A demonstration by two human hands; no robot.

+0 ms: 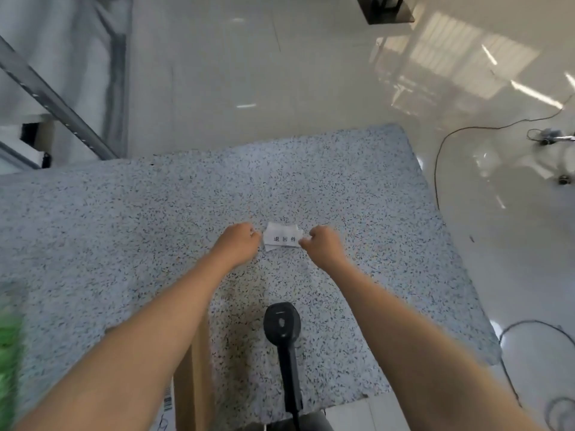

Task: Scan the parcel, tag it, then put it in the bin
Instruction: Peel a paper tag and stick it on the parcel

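A small white paper tag [282, 238] with printed black characters lies over the middle of the speckled table [124, 219]. My left hand [238, 244] pinches its left edge and my right hand [323, 244] pinches its right edge. A black handheld scanner [284, 343] rests on the table near me, between my forearms. A brown cardboard parcel [194, 381] shows as a narrow strip under my left forearm, with a barcode label [168, 398] at its near end; most of it is hidden.
A grey metal shelf frame [62, 101] stands beyond the table's far left corner. Something green and blurred [9, 337] sits at the left edge. Cables [441, 169] run across the glossy floor on the right. A dark stand base [385, 10] is far back.
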